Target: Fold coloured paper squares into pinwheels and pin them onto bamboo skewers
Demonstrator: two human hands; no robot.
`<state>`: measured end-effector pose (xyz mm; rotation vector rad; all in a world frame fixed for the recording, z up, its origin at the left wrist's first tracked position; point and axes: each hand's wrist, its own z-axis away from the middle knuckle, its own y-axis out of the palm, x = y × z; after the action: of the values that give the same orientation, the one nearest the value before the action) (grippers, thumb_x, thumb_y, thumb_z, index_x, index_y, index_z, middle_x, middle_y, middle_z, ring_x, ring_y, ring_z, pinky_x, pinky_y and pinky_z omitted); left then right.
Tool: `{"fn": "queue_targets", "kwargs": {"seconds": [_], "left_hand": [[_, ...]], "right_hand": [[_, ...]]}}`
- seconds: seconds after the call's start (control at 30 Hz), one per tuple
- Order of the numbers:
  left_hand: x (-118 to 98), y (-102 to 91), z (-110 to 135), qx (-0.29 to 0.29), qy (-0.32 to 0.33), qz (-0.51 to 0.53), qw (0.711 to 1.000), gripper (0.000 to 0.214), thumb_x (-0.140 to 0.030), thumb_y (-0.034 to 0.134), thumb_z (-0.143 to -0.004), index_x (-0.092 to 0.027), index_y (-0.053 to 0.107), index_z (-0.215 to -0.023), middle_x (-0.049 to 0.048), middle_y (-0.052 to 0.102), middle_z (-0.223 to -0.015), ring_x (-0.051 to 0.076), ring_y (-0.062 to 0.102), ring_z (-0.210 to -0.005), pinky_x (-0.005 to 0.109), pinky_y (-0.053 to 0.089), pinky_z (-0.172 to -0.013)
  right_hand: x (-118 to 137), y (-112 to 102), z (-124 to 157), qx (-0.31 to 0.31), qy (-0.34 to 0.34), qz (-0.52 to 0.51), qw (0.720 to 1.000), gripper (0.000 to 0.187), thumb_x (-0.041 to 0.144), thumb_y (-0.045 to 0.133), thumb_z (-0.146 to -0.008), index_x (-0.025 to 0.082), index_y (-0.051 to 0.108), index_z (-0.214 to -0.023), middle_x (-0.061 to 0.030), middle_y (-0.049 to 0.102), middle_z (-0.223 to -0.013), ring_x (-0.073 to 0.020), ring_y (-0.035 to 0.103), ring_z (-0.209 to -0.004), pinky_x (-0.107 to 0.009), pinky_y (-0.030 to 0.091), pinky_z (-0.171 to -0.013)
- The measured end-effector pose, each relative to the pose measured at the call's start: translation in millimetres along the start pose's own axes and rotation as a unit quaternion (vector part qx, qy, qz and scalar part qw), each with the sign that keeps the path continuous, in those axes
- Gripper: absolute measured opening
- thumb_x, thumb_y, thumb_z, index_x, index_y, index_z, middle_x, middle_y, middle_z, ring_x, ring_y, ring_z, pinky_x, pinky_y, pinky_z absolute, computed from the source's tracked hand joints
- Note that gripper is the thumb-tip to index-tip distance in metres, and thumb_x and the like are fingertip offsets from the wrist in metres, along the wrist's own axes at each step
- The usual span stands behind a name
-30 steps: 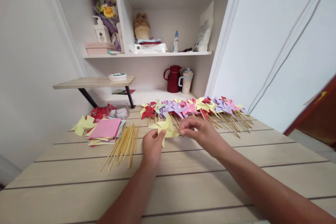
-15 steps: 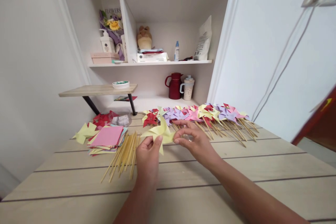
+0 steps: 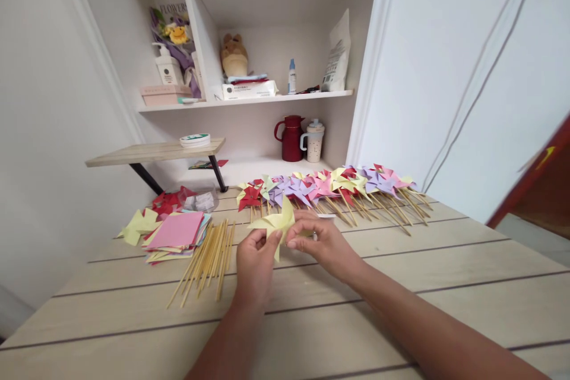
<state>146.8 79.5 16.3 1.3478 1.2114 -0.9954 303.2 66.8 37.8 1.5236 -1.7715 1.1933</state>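
Note:
A pale yellow paper pinwheel (image 3: 281, 222) is held above the table, its blades folded in and without a stick that I can see. My left hand (image 3: 258, 255) pinches its lower left side between thumb and fingers. At its right side, the thumb and forefinger of my right hand (image 3: 327, 243) close on a blade, which their tips partly cover. Something small and shiny shows among the right fingers, too small to name. Left of my hands lie loose wooden sticks (image 3: 211, 261) and a stack of coloured paper squares (image 3: 176, 231).
A row of finished pinwheels (image 3: 320, 187) on sticks lies along the table's back. At the left are a yellow folded paper (image 3: 138, 227), red paper pieces (image 3: 171, 202) and a small clear container (image 3: 205, 202). Behind stand a low wooden riser (image 3: 151, 153), a red jug (image 3: 291, 138) and a cup (image 3: 314, 142).
The view has shifted slightly. My right fingertips have moved inward from the blade's outer tip toward the pinwheel's middle. My left hand keeps its hold.

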Motion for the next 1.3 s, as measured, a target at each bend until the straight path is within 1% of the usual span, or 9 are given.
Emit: {"fn": "queue_targets", "kwargs": {"seconds": [0.07, 0.13, 0.23, 0.33, 0.63, 0.8, 0.97, 1.13, 1.3], "left_hand": [[2.7, -0.5, -1.3, 0.005, 0.016, -0.022, 1.0, 0.022, -0.035, 0.073, -0.072, -0.016, 0.073, -0.082, 0.0038, 0.073, -0.08, 0.018, 0.065, -0.078, 0.027, 0.048, -0.073], [5.4, -1.2, -2.2, 0.01, 0.029, -0.035, 0.999, 0.022, -0.036, 0.073, -0.073, -0.016, 0.073, -0.083, 0.0044, 0.074, -0.081, 0.019, 0.065, -0.079, 0.027, 0.048, -0.072], [8.2, -1.6, -2.4, 0.009, 0.04, -0.052, 0.998, 0.022, -0.037, 0.072, -0.074, -0.017, 0.073, -0.083, 0.0048, 0.074, -0.082, 0.019, 0.064, -0.078, 0.027, 0.047, -0.072], [9.4, -0.9, -2.0, 0.004, 0.049, -0.077, 0.996, 0.021, -0.037, 0.071, -0.074, -0.017, 0.073, -0.08, 0.004, 0.072, -0.078, 0.019, 0.062, -0.076, 0.027, 0.046, -0.07], [4.0, 3.6, 2.1, -0.026, 0.064, -0.131, 0.989, 0.017, -0.035, 0.069, -0.075, -0.018, 0.069, -0.072, 0.0008, 0.066, -0.069, 0.017, 0.056, -0.069, 0.025, 0.043, -0.064], [2.9, 4.4, 2.5, -0.031, 0.067, -0.14, 0.987, 0.017, -0.035, 0.069, -0.076, -0.019, 0.07, -0.071, 0.0008, 0.066, -0.067, 0.017, 0.056, -0.068, 0.026, 0.043, -0.064], [4.2, 4.0, 1.2, -0.036, 0.072, -0.145, 0.986, 0.016, -0.034, 0.07, -0.075, -0.019, 0.071, -0.073, 0.0008, 0.068, -0.069, 0.018, 0.058, -0.07, 0.026, 0.044, -0.067], [3.8, 3.6, 2.2, -0.051, 0.077, -0.152, 0.984, 0.017, -0.035, 0.071, -0.075, -0.018, 0.072, -0.076, 0.0023, 0.07, -0.073, 0.019, 0.061, -0.074, 0.027, 0.045, -0.07], [2.0, 4.3, 4.4, -0.046, 0.09, -0.156, 0.983, 0.016, -0.034, 0.069, -0.076, -0.018, 0.071, -0.077, 0.003, 0.071, -0.075, 0.02, 0.062, -0.075, 0.028, 0.045, -0.073]], "right_hand": [[-0.6, 2.2, -0.2, 0.007, -0.017, 0.005, 1.0, 0.01, 0.029, 0.072, -0.082, 0.024, 0.072, -0.073, -0.0019, 0.068, -0.088, -0.0223, 0.06, -0.097, -0.037, 0.042, -0.092], [-0.5, 2.8, -0.3, 0.0, -0.011, 0.003, 1.0, 0.01, 0.029, 0.07, -0.082, 0.024, 0.071, -0.074, -0.0011, 0.068, -0.083, -0.0211, 0.06, -0.09, -0.035, 0.043, -0.087], [0.3, 2.5, -0.1, -0.015, 0.03, -0.005, 0.999, 0.009, 0.029, 0.07, -0.081, 0.023, 0.07, -0.075, -0.0011, 0.069, -0.082, -0.02, 0.061, -0.084, -0.033, 0.045, -0.082], [1.2, 2.4, 0.2, -0.022, 0.063, -0.017, 0.998, 0.01, 0.031, 0.069, -0.08, 0.023, 0.068, -0.075, -0.0005, 0.071, -0.081, -0.0194, 0.063, -0.081, -0.032, 0.047, -0.08], [1.8, 2.0, 0.3, -0.041, 0.057, 0.001, 0.998, 0.009, 0.029, 0.068, -0.08, 0.022, 0.068, -0.074, 0.0004, 0.072, -0.079, -0.0183, 0.064, -0.078, -0.031, 0.047, -0.078], [1.0, 2.1, 2.0, -0.046, 0.02, 0.035, 0.998, 0.009, 0.028, 0.067, -0.083, 0.023, 0.069, -0.075, -0.0003, 0.07, -0.08, -0.0185, 0.061, -0.08, -0.032, 0.046, -0.079], [-0.8, 2.1, 2.7, -0.048, -0.022, 0.064, 0.997, 0.012, 0.026, 0.067, -0.085, 0.024, 0.069, -0.073, -0.001, 0.068, -0.08, -0.0195, 0.059, -0.082, -0.033, 0.045, -0.079], [-5.7, 0.1, 1.6, -0.065, -0.012, 0.058, 0.996, 0.01, 0.025, 0.069, -0.084, 0.025, 0.069, -0.073, -0.0007, 0.069, -0.082, -0.0206, 0.06, -0.087, -0.035, 0.043, -0.084], [-5.7, -0.9, 1.5, -0.064, 0.001, 0.049, 0.997, 0.01, 0.026, 0.069, -0.084, 0.024, 0.069, -0.074, -0.0006, 0.07, -0.081, -0.0205, 0.06, -0.085, -0.036, 0.043, -0.083]]}}
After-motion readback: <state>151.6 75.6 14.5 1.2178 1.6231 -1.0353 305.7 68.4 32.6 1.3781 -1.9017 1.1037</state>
